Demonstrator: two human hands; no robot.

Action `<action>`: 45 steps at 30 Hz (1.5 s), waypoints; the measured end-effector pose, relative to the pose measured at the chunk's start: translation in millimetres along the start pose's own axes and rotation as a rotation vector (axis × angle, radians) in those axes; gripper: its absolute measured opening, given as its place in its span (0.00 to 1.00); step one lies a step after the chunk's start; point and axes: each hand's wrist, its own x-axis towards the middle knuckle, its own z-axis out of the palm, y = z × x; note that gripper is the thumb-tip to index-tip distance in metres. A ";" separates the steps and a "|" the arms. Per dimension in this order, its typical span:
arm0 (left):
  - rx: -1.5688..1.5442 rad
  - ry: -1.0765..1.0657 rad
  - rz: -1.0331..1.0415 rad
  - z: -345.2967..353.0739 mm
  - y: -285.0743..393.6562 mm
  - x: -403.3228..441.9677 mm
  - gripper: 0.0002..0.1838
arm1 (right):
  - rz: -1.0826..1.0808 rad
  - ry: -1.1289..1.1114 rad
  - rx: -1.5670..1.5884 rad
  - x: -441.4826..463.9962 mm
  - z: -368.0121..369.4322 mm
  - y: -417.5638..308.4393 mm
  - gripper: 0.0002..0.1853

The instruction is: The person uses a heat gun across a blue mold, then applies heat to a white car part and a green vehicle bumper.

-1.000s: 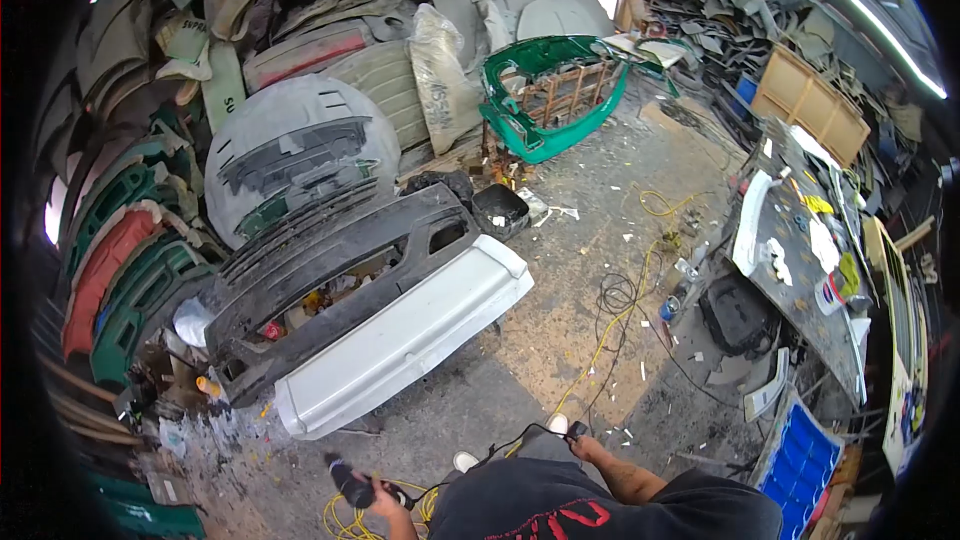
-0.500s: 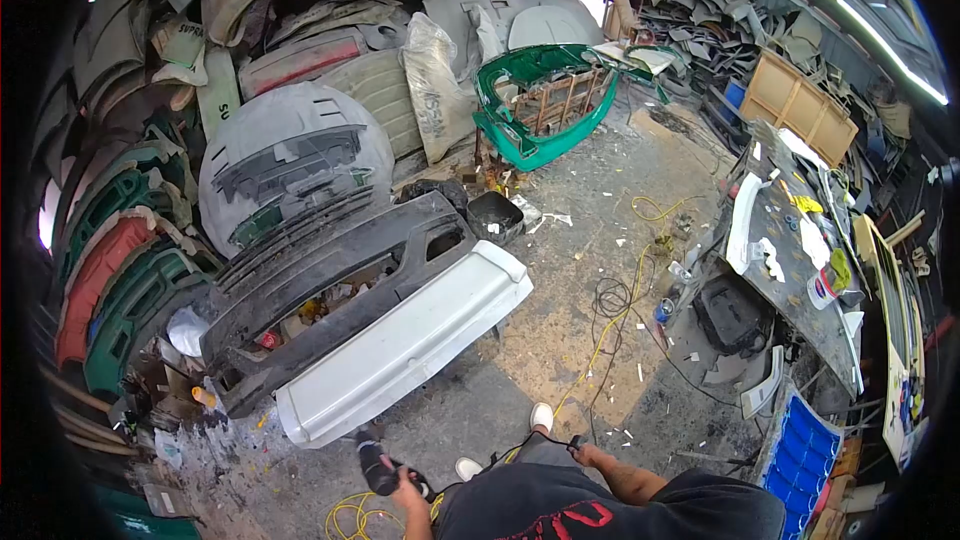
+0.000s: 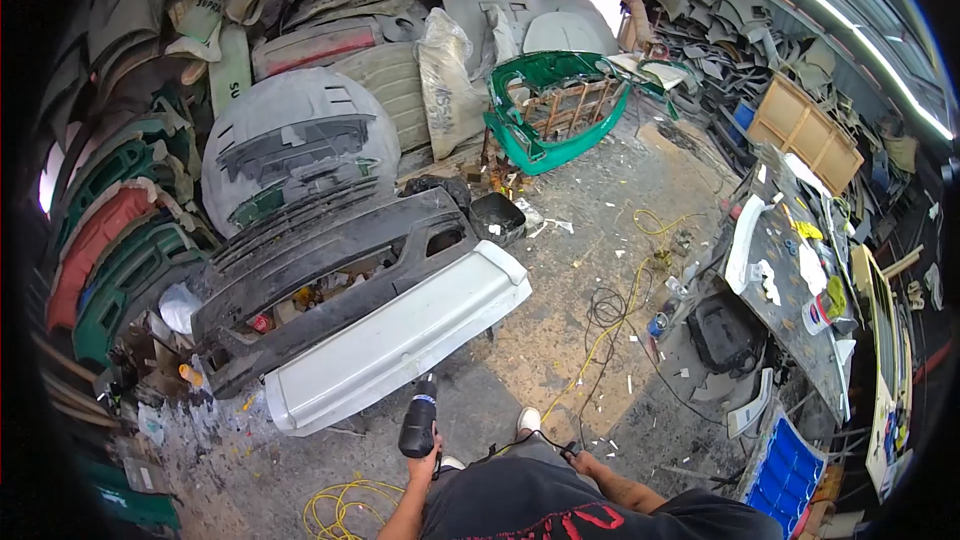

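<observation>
My left hand (image 3: 422, 458) is closed around the grip of a black pistol-shaped power tool (image 3: 417, 427); whether it is a drill or a heat gun I cannot tell. Its nose points away from me, close to the front edge of a long white bumper-like panel (image 3: 400, 335) but apart from it. This panel lies in front of a large black bumper-shaped part (image 3: 320, 250). Low in front of me, my right hand (image 3: 580, 461) is closed on a black cord (image 3: 548, 437) that runs across my legs.
Yellow cable (image 3: 345, 505) lies coiled on the floor by my left side; more cords (image 3: 610, 310) trail ahead. A cluttered worktable (image 3: 790, 270) stands right, with a blue panel (image 3: 790, 475) nearer me. A green car-body frame (image 3: 560, 155) stands ahead. Stacked moulded parts (image 3: 110, 230) line the left.
My left hand has raised the power tool and swung it rightward, so its nose now points forward beside the white panel. My right hand keeps the cord, slightly shifted left.
</observation>
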 end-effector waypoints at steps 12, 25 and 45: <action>-0.433 0.790 0.002 -95.4 -49.5 -34.6 0.20 | -0.049 -0.052 -0.129 8.9 -15.6 -20.9 0.35; -0.514 1.094 0.024 -116.8 -45.8 -67.7 0.18 | -0.087 -0.089 -0.235 46.5 -21.9 -31.3 0.33; 0.124 0.382 0.153 -25.0 -58.5 -20.6 0.22 | -0.047 -0.109 -0.125 49.0 4.0 60.0 0.32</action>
